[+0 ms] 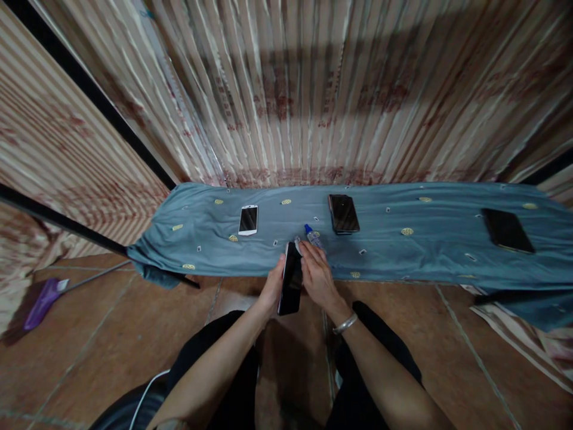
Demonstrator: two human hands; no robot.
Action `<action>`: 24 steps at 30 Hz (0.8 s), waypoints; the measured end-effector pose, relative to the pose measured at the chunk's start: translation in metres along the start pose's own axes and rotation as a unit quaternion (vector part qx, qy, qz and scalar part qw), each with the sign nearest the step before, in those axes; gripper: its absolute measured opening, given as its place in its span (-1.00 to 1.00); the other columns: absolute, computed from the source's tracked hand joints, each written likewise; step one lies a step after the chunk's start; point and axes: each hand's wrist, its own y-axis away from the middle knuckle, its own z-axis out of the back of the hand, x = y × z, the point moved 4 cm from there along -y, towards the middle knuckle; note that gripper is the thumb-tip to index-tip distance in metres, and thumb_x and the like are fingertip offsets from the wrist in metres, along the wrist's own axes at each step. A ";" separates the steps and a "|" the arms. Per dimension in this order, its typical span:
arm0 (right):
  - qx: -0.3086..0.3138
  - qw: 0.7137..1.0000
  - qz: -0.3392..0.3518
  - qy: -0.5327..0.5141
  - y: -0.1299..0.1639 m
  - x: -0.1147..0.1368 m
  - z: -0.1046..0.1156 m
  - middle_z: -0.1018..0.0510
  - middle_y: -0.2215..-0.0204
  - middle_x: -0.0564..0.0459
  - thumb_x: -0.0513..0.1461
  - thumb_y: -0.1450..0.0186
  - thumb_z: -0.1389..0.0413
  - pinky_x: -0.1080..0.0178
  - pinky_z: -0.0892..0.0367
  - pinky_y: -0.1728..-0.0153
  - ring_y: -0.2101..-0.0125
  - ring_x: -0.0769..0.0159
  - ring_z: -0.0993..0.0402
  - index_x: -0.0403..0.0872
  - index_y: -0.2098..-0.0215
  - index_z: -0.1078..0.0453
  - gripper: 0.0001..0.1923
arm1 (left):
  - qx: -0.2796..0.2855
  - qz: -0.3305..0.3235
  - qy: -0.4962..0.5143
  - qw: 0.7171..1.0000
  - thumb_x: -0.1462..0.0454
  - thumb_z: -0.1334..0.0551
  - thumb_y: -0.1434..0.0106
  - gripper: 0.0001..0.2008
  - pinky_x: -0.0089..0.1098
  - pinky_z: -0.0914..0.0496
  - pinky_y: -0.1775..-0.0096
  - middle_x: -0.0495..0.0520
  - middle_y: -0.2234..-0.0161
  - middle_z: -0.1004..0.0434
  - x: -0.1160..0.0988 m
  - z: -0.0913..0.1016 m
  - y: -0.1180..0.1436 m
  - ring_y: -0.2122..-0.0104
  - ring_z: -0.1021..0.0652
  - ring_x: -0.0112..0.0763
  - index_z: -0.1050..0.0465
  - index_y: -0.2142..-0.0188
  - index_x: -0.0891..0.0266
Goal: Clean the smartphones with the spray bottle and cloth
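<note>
My left hand (273, 286) holds a black phone (290, 280) upright by its left edge, just in front of the table. My right hand (317, 273) rests on the phone's right edge near its top and seems to pinch a small pale thing there. A silver bracelet (345, 323) is on my right wrist. A small bottle with a blue cap (312, 235) lies on the grey-blue cloth (403, 251) right behind my right fingers.
On the cloth-covered table lie a white phone (248, 219) at left, a dark phone (343, 213) at centre and a dark tablet (507, 230) at right. Striped curtains hang behind. A purple broom (42, 303) lies on the tiled floor at left.
</note>
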 end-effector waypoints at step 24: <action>-0.015 0.998 -0.028 -0.058 -0.004 -0.007 0.027 -0.56 -0.07 -0.12 -0.24 -0.47 0.15 -0.03 -0.35 -0.15 -0.11 0.15 -0.42 -0.05 -0.17 -0.43 -0.57 | 0.012 -0.005 -0.096 0.995 -0.29 -0.29 0.00 -0.26 -0.23 -0.49 0.26 0.20 0.44 -0.64 0.006 -0.013 0.005 0.35 -0.64 -0.13 -0.60 0.27 0.39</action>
